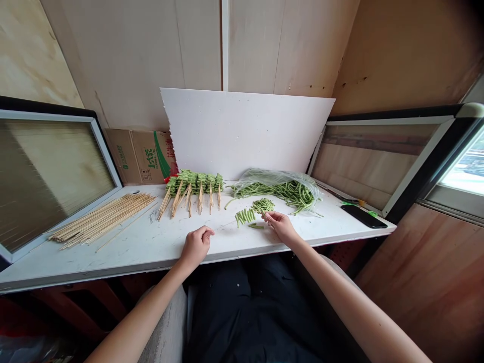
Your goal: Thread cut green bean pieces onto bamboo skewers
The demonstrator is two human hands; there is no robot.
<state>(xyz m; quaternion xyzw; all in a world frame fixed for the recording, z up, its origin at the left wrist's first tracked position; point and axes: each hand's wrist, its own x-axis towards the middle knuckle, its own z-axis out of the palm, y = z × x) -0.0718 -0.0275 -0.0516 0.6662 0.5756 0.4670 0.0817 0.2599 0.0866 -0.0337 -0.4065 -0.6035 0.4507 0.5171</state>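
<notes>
My left hand [196, 245] is closed above the table's front part, its fingers pinched round the end of a thin skewer, which shows only faintly. Toward the skewer's far end, a row of short green bean pieces [245, 217] lies side by side. My right hand [280, 227] is closed in a pinch beside a small pile of cut bean pieces [262, 204]. A bean piece seems to be between its fingertips, mostly hidden by them. Just left of that hand, a few loose bean pieces [256, 226] rest on the white table [151, 252].
Bare bamboo skewers [106, 217] lie heaped at left. Behind them stands a cardboard box [139, 156]. Bean-loaded skewers [194, 184] are stacked at the back. Long beans [280, 190] spill from a clear plastic bag [264, 175]. A black phone [363, 216] lies near the right edge.
</notes>
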